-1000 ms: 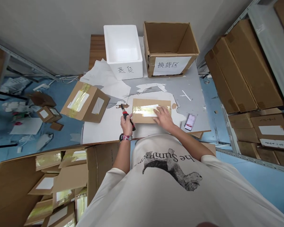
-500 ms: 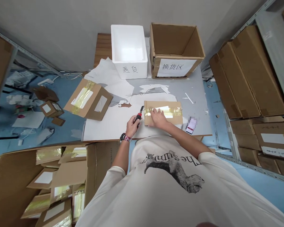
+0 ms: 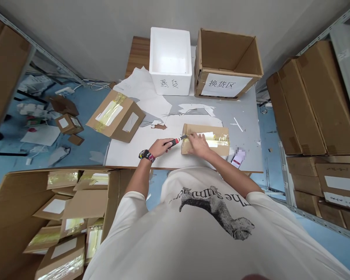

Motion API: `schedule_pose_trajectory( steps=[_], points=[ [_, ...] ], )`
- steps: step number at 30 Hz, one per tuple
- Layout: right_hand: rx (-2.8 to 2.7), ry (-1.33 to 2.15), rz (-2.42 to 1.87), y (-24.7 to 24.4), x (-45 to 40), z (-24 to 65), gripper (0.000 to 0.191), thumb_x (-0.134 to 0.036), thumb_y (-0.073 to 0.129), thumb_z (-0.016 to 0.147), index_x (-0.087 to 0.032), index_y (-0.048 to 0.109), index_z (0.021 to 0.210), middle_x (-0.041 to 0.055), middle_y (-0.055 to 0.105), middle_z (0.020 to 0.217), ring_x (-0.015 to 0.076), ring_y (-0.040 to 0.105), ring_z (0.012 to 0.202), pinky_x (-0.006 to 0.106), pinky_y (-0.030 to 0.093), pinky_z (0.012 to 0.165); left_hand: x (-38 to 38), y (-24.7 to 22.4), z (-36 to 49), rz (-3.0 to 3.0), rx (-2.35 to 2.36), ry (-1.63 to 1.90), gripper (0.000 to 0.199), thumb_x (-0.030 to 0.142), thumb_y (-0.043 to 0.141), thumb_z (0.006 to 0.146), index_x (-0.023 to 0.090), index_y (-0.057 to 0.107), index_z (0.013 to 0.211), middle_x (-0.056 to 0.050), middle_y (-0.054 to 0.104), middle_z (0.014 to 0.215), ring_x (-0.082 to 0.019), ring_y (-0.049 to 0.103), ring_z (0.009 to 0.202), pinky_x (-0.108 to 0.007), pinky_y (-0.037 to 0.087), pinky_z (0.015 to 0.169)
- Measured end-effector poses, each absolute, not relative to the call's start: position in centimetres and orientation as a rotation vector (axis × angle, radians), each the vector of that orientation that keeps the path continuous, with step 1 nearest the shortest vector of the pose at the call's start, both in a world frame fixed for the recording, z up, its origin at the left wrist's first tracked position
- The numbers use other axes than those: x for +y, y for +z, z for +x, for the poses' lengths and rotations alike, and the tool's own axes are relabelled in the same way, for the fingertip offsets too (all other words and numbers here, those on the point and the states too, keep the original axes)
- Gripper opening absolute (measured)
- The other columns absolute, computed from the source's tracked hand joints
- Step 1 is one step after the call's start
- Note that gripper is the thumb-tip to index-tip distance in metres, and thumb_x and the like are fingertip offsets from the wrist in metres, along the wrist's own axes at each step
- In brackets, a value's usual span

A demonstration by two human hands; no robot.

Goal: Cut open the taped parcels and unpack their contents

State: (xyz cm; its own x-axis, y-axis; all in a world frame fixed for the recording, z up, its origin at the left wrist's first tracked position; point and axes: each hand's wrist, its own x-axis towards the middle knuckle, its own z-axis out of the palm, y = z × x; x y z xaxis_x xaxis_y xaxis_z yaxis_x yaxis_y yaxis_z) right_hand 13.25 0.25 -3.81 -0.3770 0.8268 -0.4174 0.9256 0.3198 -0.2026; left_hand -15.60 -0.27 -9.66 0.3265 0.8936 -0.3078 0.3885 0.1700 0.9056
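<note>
My left hand (image 3: 161, 147), with a watch on its wrist, is closed round a red and black utility knife (image 3: 175, 142). The knife's blade points right and meets the left end of a taped cardboard box (image 3: 220, 139). My right hand (image 3: 198, 145) rests on the left part of that box, fingers bent over its top and near edge. Yellowish tape runs along the box top over a white label. A phone (image 3: 237, 160) lies just right of the box.
A white foam box (image 3: 170, 83) and an open carton (image 3: 229, 70) stand at the table's back. A larger taped box (image 3: 116, 116) sits on the left. A big carton of parcels (image 3: 113, 206) stands below left. Shelves with boxes (image 3: 321, 97) are on the right.
The knife has turned from pointing up to pointing right, and its blade has reached the box's left end. My right hand remains on the box. The whole view has shifted slightly.
</note>
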Motion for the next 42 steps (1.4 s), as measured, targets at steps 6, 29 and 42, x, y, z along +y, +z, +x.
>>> schedule_pose_trajectory(
  steps=[6, 29, 42],
  points=[
    [2.374, -0.632, 1.647, -4.1, 0.6, 13.2, 0.044, -0.038, 0.066, 0.116, -0.02, 0.07, 0.156, 0.0242, 0.066, 0.164, 0.047, 0.069, 0.146, 0.074, 0.034, 0.14, 3.3, -8.0, -16.2, 1.687, 1.258, 0.371, 0.038, 0.05, 0.08, 0.096, 0.033, 0.096, 0.125, 0.002, 0.077, 0.068, -0.02, 0.068, 0.056, -0.03, 0.053, 0.065],
    [2.502, -0.53, 1.781, -3.9, 0.6, 15.3, 0.064, -0.023, 0.04, 0.117, -0.022, 0.059, 0.178, 0.0197, 0.061, 0.18, 0.0412, 0.051, 0.166, 0.066, 0.032, 0.141, -2.7, -10.2, -20.4, 0.829, 1.328, 0.744, 0.066, 0.051, 0.088, 0.086, 0.016, 0.088, 0.142, -0.008, 0.082, 0.081, -0.019, 0.071, 0.061, -0.029, 0.061, 0.056],
    [2.523, -0.351, 1.487, -5.8, 3.5, 16.2, 0.085, -0.034, 0.062, 0.112, -0.02, 0.039, 0.193, 0.0197, 0.028, 0.201, 0.0547, 0.028, 0.18, 0.082, 0.02, 0.144, -8.6, -9.4, -15.9, 1.205, 1.427, 1.046, 0.055, 0.056, 0.091, 0.09, 0.028, 0.093, 0.136, -0.014, 0.088, 0.132, -0.032, 0.08, 0.122, -0.046, 0.068, 0.107]
  ],
)
